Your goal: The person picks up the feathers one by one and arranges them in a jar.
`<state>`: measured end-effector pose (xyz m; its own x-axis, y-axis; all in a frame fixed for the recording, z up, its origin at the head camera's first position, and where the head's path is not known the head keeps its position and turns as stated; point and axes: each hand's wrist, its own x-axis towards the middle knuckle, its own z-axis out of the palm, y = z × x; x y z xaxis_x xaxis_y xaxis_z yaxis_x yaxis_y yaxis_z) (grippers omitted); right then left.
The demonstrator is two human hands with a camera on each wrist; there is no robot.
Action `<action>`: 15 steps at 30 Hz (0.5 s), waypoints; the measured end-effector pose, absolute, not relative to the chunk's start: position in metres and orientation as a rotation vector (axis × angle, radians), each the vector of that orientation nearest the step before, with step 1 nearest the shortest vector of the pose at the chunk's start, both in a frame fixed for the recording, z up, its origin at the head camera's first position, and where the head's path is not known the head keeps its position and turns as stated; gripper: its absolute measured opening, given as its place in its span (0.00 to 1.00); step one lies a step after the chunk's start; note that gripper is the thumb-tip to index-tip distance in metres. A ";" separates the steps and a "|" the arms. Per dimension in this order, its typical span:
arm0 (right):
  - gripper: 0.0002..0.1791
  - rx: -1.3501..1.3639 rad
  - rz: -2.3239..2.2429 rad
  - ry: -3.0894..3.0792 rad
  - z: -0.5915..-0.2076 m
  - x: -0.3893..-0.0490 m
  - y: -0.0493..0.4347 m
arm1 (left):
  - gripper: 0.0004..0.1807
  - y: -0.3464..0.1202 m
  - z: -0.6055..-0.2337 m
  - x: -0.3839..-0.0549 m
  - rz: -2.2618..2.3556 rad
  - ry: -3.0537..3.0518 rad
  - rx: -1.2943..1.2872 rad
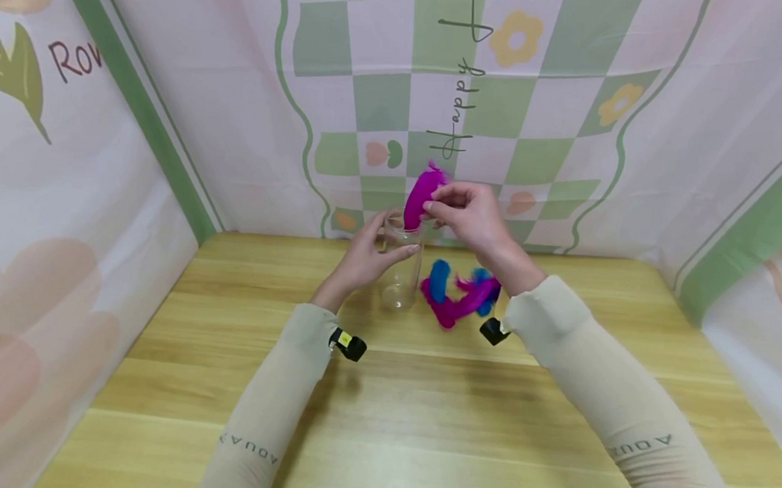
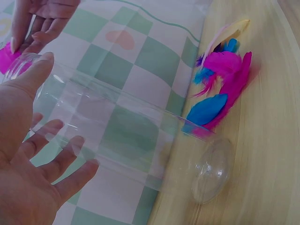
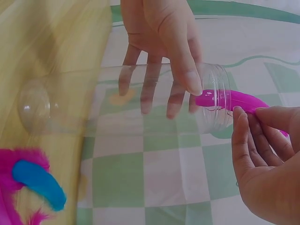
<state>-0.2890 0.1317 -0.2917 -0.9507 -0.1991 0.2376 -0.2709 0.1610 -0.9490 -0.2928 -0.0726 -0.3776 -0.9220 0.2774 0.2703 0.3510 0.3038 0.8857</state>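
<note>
A clear, see-through jar (image 1: 400, 278) stands upright on the wooden table. My left hand (image 1: 368, 256) grips it near the top, thumb on the near side and fingers behind, as the right wrist view also shows. Between thumb and fingertips my right hand (image 1: 468, 213) pinches a magenta feather (image 1: 422, 194) over the jar's mouth. The lower tip of that feather (image 3: 243, 101) is inside the threaded neck (image 3: 218, 98), while its fluffy end sticks up above. Apart from this tip, the jar shows no contents.
To the right of the jar lies a loose pile of feathers, with a magenta feather (image 1: 471, 300), a blue feather (image 1: 439, 280) and a pale yellow one (image 2: 239, 29). A checkered cloth (image 1: 440, 98) hangs behind the table's back edge.
</note>
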 end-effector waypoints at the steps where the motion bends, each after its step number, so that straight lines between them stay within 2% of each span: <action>1: 0.08 0.481 1.946 -2.342 -0.292 -0.289 0.131 | 0.39 -0.073 -0.378 -0.293 -1.712 -2.486 -0.595; 15: 0.07 0.457 1.843 -2.399 -0.294 -0.290 0.124 | 0.38 -0.073 -0.379 -0.293 -1.726 -2.472 -0.608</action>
<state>-0.2896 0.1244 -0.2940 -0.9522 -0.1843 0.2438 -0.2830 0.2307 -0.9310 -0.2931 -0.0731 -0.3789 -0.9197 0.2803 0.2749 0.3546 0.2927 0.8880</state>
